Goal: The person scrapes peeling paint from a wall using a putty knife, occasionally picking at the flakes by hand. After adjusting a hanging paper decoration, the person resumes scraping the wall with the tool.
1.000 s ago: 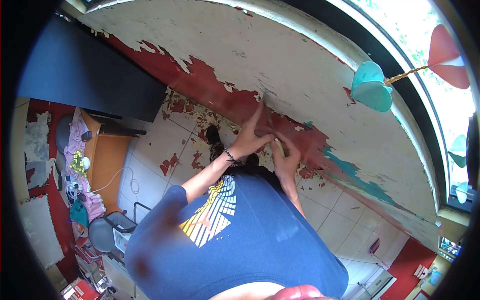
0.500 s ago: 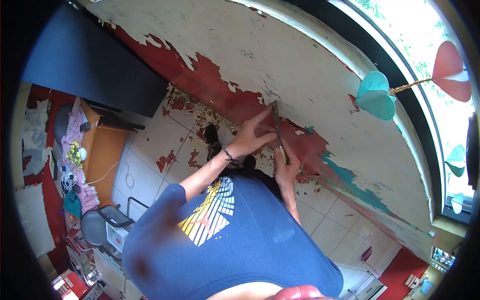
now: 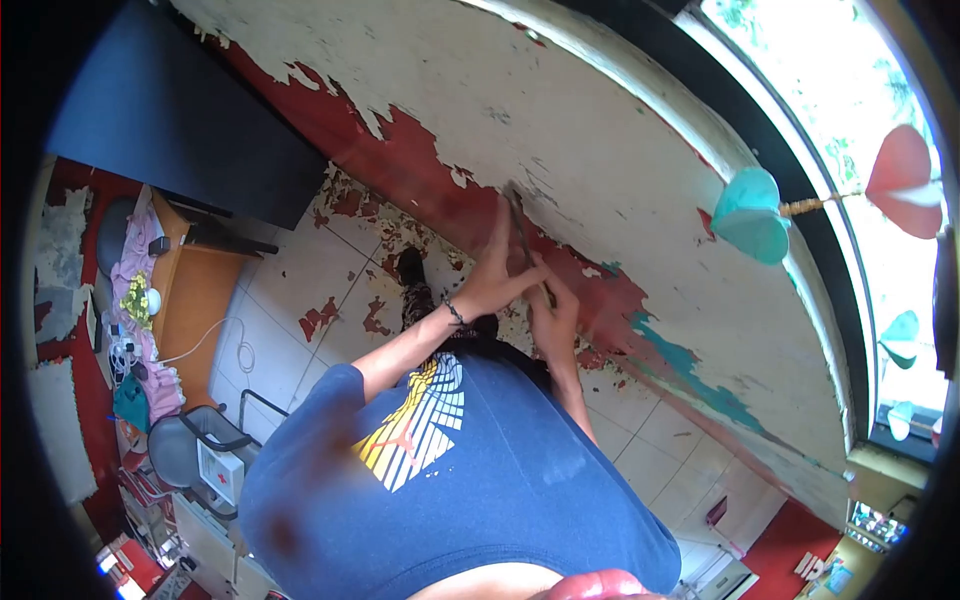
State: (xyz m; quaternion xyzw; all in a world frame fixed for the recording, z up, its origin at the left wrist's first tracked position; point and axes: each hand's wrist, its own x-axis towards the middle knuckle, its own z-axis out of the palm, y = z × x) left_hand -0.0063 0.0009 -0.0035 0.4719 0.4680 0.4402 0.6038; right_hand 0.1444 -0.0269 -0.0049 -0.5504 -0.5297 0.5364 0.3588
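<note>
My right hand (image 3: 555, 315) is closed round the handle of a scraper (image 3: 519, 225) with a long, narrow-looking metal blade. Its tip meets the wall (image 3: 620, 170) where whitish paint ends in a ragged edge above a bare red band (image 3: 440, 190). Beside the blade, my left hand (image 3: 490, 280) has its index finger stretched toward the tip. The thumb of that hand lies across the lower blade near my right hand, with the fingers apart. A dark bracelet circles my left wrist.
Paint flakes (image 3: 320, 318) litter the tiled floor along the wall's foot. A dark panel (image 3: 180, 120) stands at upper left, above a wooden desk (image 3: 195, 310) and a grey chair (image 3: 180, 455). Paper hearts (image 3: 752, 215) hang by the window at right.
Both hands and the scraper have shifted left and slightly up along the ragged paint edge. My left thumb now overlaps the blade closer to my right hand. The camera view has shifted slightly.
</note>
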